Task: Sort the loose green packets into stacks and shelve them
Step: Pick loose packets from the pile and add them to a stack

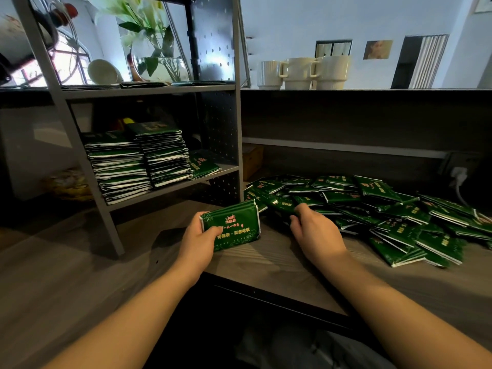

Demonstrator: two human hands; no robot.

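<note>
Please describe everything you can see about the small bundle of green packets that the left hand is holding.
The bundle is a few flat, glossy green packets with white edges, stacked face to face. The front shows a red emblem and gold printing, too blurred to read. It stands tilted on its lower edge on the wooden counter, in front of the grey shelf unit. The left hand holds its left end, thumb across the front.

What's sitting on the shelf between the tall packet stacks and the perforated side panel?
In the head view, a short pile of green packets lies on the shelf, between the tall stacks and the perforated panel.
</note>
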